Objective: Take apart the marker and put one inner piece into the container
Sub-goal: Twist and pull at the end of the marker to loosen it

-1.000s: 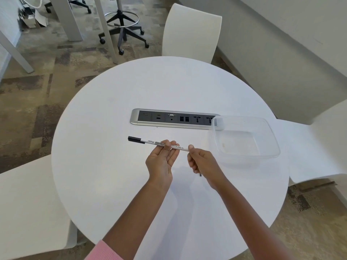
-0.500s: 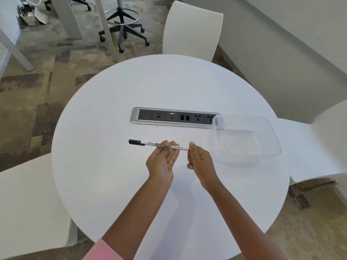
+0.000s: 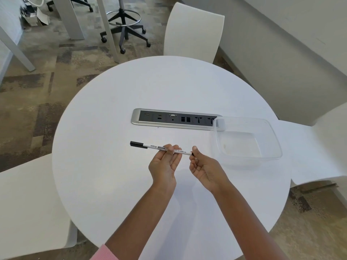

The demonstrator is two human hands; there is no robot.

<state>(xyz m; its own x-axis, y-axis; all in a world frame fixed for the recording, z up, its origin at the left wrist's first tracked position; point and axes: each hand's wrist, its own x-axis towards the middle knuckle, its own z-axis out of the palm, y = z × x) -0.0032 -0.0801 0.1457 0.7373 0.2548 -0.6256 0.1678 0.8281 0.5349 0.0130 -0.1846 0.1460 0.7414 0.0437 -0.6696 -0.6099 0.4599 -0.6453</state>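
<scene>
A slim white whiteboard marker [image 3: 154, 146] with a black cap at its left end lies level above the round white table [image 3: 105, 184]. My left hand [image 3: 165, 166], palm up, pinches the barrel near its middle. My right hand [image 3: 202, 168], also palm up, pinches the black end plug at the marker's right tip between thumb and fingers. An empty clear plastic container [image 3: 272, 139] stands on the table just right of my right hand.
A silver power and data socket strip [image 3: 173, 119] is set into the table behind the marker, its right end under the container's corner. White chairs [image 3: 193, 32] stand around the table. A wheeled stool [image 3: 124, 27] is on the carpet farther back.
My right hand has rolled from knuckles-up to palm-up while staying at the marker's right end. The marker and my left hand have hardly shifted.
</scene>
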